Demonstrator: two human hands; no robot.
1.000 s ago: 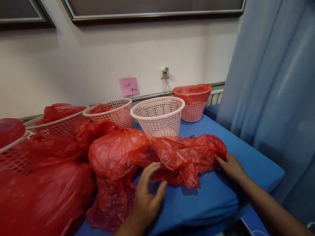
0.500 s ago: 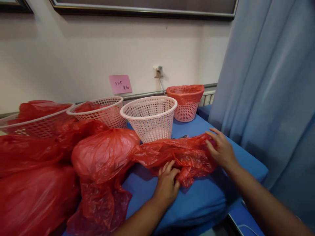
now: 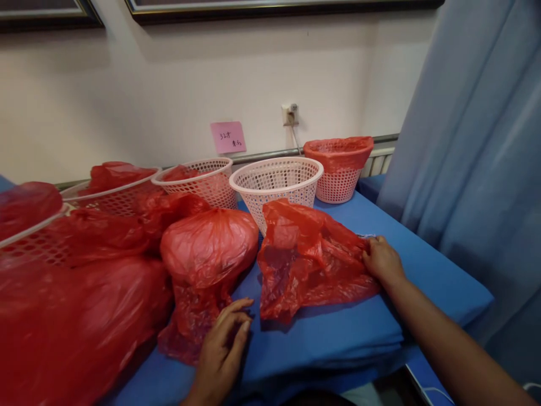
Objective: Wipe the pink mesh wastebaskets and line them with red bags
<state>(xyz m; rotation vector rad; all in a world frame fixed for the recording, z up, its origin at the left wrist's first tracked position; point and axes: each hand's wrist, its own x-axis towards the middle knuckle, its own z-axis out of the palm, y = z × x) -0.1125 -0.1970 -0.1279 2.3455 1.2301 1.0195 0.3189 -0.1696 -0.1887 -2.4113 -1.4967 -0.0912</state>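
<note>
A thin red plastic bag [image 3: 316,262] lies spread on the blue-covered table, its wide end toward the left and propped partly against a white perforated basket [image 3: 276,186]. My right hand [image 3: 384,262] is closed on the bag's right end. My left hand [image 3: 226,341] is off that bag, fingers loosely apart and curved, near the loose tail of a stuffed, gathered red bag [image 3: 209,245]. Something small and dark-patterned shows only faintly behind the held bag.
More white baskets [image 3: 196,175] holding red plastic stand along the wall. Large filled red bags [image 3: 84,316] cover the left side. A basket with a red liner [image 3: 338,169] stands at the back right. A blue curtain [image 3: 465,169] hangs beside the table [image 3: 443,287].
My left hand has let go of the bag and moved left and down. The bag has spread open at its left end. My right hand has closed on its right end. The view has shifted left.
</note>
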